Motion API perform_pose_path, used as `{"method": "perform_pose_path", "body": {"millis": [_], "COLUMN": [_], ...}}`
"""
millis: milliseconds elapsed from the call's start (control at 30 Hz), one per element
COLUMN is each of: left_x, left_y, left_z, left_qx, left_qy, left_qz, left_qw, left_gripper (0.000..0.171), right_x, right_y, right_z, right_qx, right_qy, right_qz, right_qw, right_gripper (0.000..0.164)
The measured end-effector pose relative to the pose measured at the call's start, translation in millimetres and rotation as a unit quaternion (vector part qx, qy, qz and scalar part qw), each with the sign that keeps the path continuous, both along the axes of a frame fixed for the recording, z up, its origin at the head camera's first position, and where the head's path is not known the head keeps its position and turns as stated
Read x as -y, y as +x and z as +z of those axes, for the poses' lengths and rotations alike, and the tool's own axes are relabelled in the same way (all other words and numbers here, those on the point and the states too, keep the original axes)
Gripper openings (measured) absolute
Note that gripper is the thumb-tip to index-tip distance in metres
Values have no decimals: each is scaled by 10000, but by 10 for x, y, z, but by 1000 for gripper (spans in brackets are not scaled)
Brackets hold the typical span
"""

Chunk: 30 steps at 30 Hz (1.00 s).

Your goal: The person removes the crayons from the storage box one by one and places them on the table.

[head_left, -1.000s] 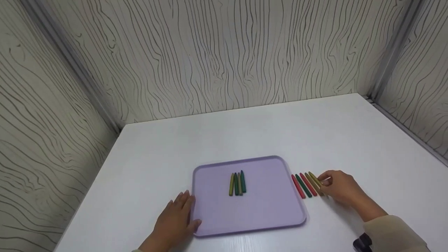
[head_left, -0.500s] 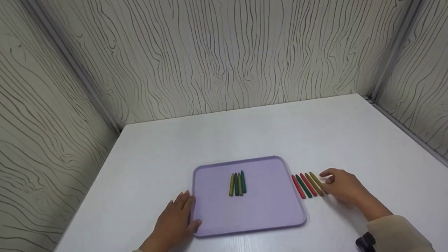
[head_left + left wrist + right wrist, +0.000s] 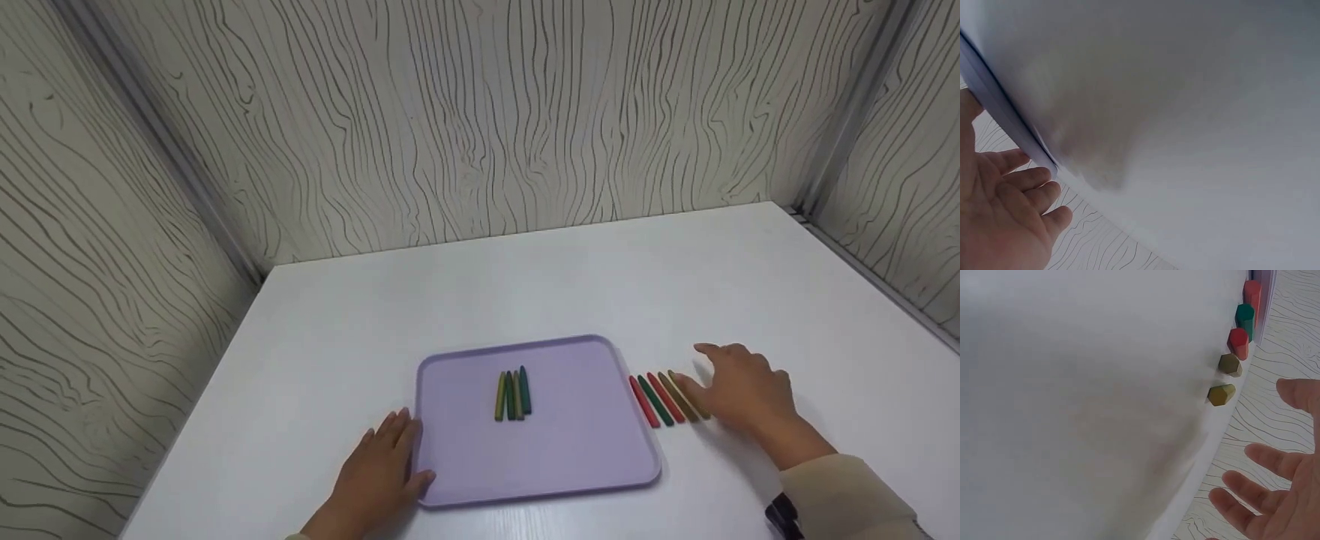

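My left hand (image 3: 375,472) lies flat beside the lilac tray (image 3: 577,457), fingers along its left edge and thumb over the rim. In the left wrist view, its fingers (image 3: 1027,179) touch the tray's edge. Several crayons, yellow-olive, green, brownish and dark green (image 3: 526,390), lie side by side on the tray. To its right is a slanted row on the table: a red crayon (image 3: 644,403), a green one (image 3: 656,400), another red one (image 3: 667,397) and two olive ones. My right hand (image 3: 746,390) hovers by the row's right end, fingers spread, thumb overlapping the outermost olive crayon (image 3: 1221,395). It holds nothing.
The white table (image 3: 480,292) meets wood-patterned panels (image 3: 465,120) at the back and both sides. A black object (image 3: 784,516) sits under the right sleeve (image 3: 847,495).
My right hand has spread its fingers; its index fingertip has lifted away from the outermost olive crayon. The left hand and the crayons on the tray stay put.
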State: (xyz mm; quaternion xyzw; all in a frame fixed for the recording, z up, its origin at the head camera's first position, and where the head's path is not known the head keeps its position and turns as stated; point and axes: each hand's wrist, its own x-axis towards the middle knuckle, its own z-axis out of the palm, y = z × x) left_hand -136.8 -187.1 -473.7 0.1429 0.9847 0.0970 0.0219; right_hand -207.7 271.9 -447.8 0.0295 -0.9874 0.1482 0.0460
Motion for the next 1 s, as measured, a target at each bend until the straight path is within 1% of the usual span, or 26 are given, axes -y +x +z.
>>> {"method": "perform_pose_path", "body": {"millis": [167,300,467,700,1000], "left_x": [26,40,38,37,11], "left_y": [-10,-18,-23,-31,-27], "left_z": [-15,-26,-31,-35,-16], "left_qx": [-98,-148,-103,-167,-67], "left_qy": [-12,-23,-6,-66,-88], "left_qz": [-124,-181,-126,-127,-78], "left_qw": [9999,9997,9999,9998,9999], "left_gripper": [72,72,73,72,72], "right_x": [102,196,319,524,808], "right_y": [-31,-59,-92,-130,-180], "right_z": [14,33,48,38,11], "right_qx": [-114,-126,-167,-358,-541], "right_qy": [47,-24,-45,-41,21], "right_qz": [-36,1,83,250,467], "right_qw": [9999,9999,9998,9990,9974], "right_gripper": [86,88,86,81,80]}}
